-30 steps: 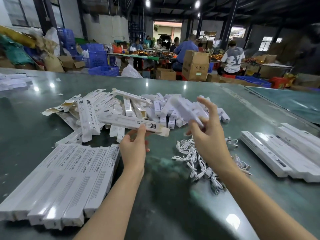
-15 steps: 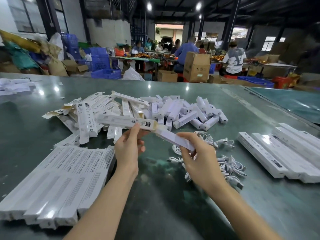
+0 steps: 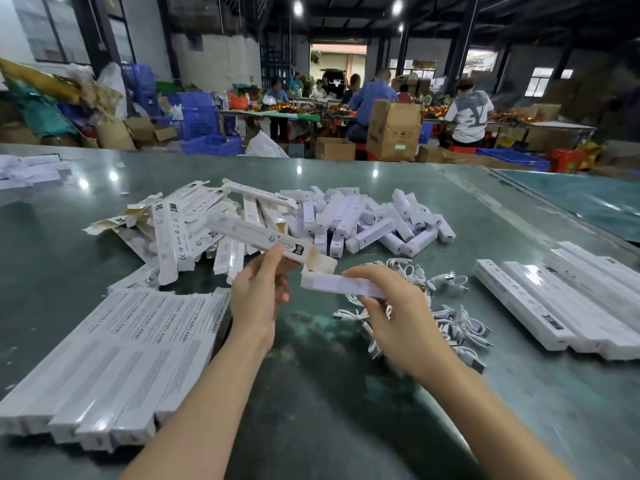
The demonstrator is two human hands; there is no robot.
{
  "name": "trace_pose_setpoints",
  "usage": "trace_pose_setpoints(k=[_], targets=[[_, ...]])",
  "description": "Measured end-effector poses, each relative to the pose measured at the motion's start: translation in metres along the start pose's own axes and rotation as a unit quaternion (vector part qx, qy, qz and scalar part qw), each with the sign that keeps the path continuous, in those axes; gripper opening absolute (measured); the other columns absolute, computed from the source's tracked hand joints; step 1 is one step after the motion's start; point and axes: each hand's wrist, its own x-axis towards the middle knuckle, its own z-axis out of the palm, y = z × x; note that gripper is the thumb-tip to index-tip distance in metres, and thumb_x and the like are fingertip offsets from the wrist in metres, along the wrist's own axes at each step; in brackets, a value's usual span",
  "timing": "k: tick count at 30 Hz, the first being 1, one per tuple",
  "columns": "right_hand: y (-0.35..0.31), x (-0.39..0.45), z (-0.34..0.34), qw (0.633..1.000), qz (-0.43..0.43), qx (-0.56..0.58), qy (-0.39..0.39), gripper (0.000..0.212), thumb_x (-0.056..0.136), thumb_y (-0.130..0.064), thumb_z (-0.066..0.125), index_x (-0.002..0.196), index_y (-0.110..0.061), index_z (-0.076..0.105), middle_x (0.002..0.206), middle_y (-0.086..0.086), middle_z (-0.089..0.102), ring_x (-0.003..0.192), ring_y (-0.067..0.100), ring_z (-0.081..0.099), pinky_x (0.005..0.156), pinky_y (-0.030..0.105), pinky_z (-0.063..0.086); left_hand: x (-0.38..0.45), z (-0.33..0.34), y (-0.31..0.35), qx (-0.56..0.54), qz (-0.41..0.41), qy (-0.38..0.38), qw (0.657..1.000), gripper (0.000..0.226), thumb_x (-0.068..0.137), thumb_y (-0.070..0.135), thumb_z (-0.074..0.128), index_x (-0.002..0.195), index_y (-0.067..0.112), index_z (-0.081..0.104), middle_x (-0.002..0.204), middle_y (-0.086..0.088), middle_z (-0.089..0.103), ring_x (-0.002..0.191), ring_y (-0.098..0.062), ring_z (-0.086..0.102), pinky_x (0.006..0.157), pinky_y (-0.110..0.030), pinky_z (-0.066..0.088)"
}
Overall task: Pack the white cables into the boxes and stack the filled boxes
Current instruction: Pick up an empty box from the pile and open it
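The left hand point(image 3: 258, 299) grips an open long box point(image 3: 258, 237); the right hand point(image 3: 391, 306) pinches a white insert point(image 3: 341, 285). The insert could catch the end flap point(image 3: 320, 263) and bend it.

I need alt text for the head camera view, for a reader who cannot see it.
A left hand holds a long open box while the right hand brings a small white box to its open end, above a green table with box piles and loose white cables.
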Motion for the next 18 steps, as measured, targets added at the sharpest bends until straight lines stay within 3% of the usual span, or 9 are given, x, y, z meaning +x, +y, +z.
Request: trace_pose_setpoints(k=[4, 7, 10, 15, 18], targets=[[0.000, -0.001, -0.001, 0.999, -0.008, -0.014, -0.038, 0.037, 0.087, 0.010, 0.054, 0.114, -0.012, 0.065, 0.111, -0.003, 0.061, 0.104, 0.010, 0.053, 0.092, 0.009, 0.034, -0.006, 0.007, -0.005, 0.074, 0.033, -0.079, 0.994, 0.021, 0.088, 0.032, 0.069, 0.095, 0.013, 0.069, 0.072, 0.009, 0.068, 0.048, 0.001, 0.047, 0.042, -0.012, 0.036], [-0.001, 0.003, -0.012, 1.000, 0.008, 0.018, -0.003, 0.038, 0.087, 0.011, 0.055, 0.110, -0.018, 0.066, 0.107, -0.008, 0.061, 0.095, 0.006, 0.054, 0.079, 0.008, 0.037, -0.004, 0.004, -0.002, 0.038, 0.022, -0.053, 0.998, 0.024, 0.090, 0.033, 0.066, 0.093, 0.009, 0.069, 0.067, 0.007, 0.067, 0.047, -0.002, 0.043, 0.040, -0.013, 0.033], [0.000, 0.007, -0.022, 0.999, 0.007, 0.036, 0.039, 0.038, 0.086, 0.012, 0.057, 0.106, -0.019, 0.066, 0.102, -0.008, 0.061, 0.086, 0.009, 0.055, 0.070, 0.010, 0.039, 0.000, -0.003, 0.005, 0.000, 0.000, -0.008, 1.000, 0.025, 0.092, 0.032, 0.066, 0.095, 0.007, 0.069, 0.075, 0.000, 0.069, 0.048, -0.007, 0.040, 0.034, -0.013, 0.027], [0.000, 0.006, -0.018, 0.999, 0.009, 0.024, 0.045, 0.037, 0.086, 0.011, 0.058, 0.109, -0.017, 0.065, 0.104, -0.007, 0.061, 0.084, 0.013, 0.056, 0.071, 0.014, 0.042, -0.003, 0.001, 0.002, 0.006, 0.005, -0.039, 0.999, 0.023, 0.093, 0.029, 0.065, 0.096, 0.006, 0.069, 0.075, 0.000, 0.072, 0.051, -0.009, 0.039, 0.039, -0.016, 0.030], [0.002, 0.006, -0.017, 0.997, 0.007, 0.023, 0.069, 0.037, 0.085, 0.014, 0.057, 0.109, -0.013, 0.066, 0.106, -0.008, 0.061, 0.090, 0.002, 0.055, 0.073, 0.008, 0.040, -0.003, 0.001, 0.002, 0.019, 0.004, -0.046, 0.999, 0.027, 0.092, 0.030, 0.065, 0.098, 0.004, 0.070, 0.083, -0.005, 0.074, 0.053, -0.009, 0.043, 0.041, -0.017, 0.032]])
